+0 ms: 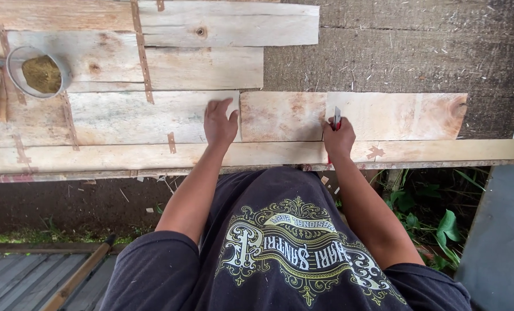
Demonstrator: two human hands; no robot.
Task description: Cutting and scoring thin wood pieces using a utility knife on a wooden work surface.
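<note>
Thin pale wood veneer sheets (124,118) lie side by side on a dark work board (407,52), joined here and there by brown tape strips (143,57). My left hand (220,122) presses flat on the seam between two sheets, fingers together. My right hand (338,137) grips a red-handled utility knife (336,118), its blade pointing away from me onto the right veneer sheet (395,115). A long narrow veneer strip (268,154) runs along the near edge under both wrists.
A round clear container (38,72) with yellowish-brown powder stands on the sheets at far left. Green plants (435,219) grow below the board at right. A grey slab (499,242) sits at lower right, and a wooden handle (75,276) lies over slats at lower left.
</note>
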